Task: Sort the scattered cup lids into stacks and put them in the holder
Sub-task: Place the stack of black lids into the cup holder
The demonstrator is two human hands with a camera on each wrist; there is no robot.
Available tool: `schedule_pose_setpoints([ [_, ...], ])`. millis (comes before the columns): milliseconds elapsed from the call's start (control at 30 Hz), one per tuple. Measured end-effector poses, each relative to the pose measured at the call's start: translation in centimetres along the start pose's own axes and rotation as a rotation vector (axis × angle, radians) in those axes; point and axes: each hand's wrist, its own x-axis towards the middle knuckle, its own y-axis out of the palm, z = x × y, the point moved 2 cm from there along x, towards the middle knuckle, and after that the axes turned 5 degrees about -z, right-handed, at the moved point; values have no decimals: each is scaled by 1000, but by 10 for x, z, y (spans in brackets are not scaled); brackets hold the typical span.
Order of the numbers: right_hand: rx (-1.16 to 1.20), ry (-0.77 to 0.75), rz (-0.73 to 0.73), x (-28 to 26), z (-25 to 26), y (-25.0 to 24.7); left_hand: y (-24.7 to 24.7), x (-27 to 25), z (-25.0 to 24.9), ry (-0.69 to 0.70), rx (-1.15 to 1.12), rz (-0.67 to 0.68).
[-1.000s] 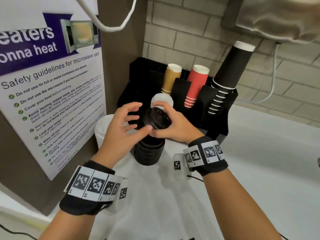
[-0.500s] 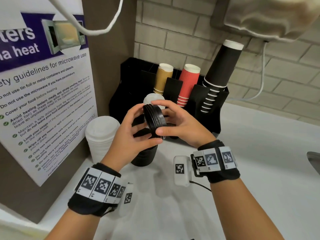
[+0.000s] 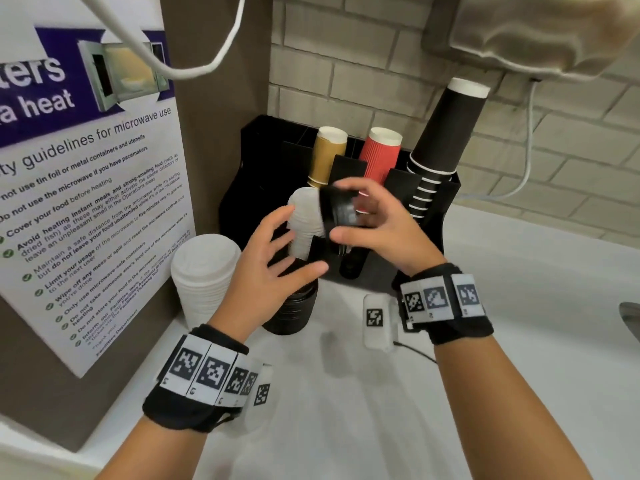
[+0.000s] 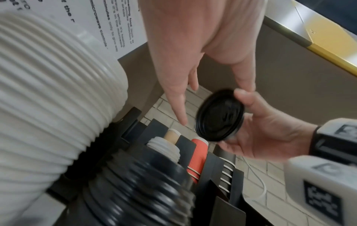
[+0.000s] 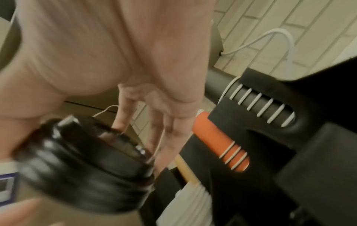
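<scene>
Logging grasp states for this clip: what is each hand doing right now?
Left hand: open, fingers spread, holding nothing.
Right hand: gripping a small stack of black lids.

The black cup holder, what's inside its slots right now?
In the black cup holder stand a tan cup stack, a red cup stack, a black cup stack and white lids in front. The slot behind the hands is covered.

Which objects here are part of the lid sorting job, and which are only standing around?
Part of the job:
- small stack of black lids held by the right hand
- black lid stack on the counter
- white lid stack
- black holder

Only standing around:
- microwave safety poster
- red cups
- white cable
</scene>
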Motion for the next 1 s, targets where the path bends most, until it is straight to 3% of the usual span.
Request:
schedule_pose_setpoints([
  [67, -115, 0, -155, 13, -9, -19, -7, 1, -2, 20, 60, -44],
  [133, -276, 58, -197, 23, -25, -34, -14, 2, -2, 38, 104, -76],
  [300, -788, 198, 39, 40, -68, -39, -23, 1, -3, 65, 175, -108],
  [600, -1269, 320, 370, 55, -87, -5, -25, 1, -4, 46, 173, -126],
  [1000, -1387, 345, 440, 48, -97, 10, -31, 1, -5, 35, 174, -143],
])
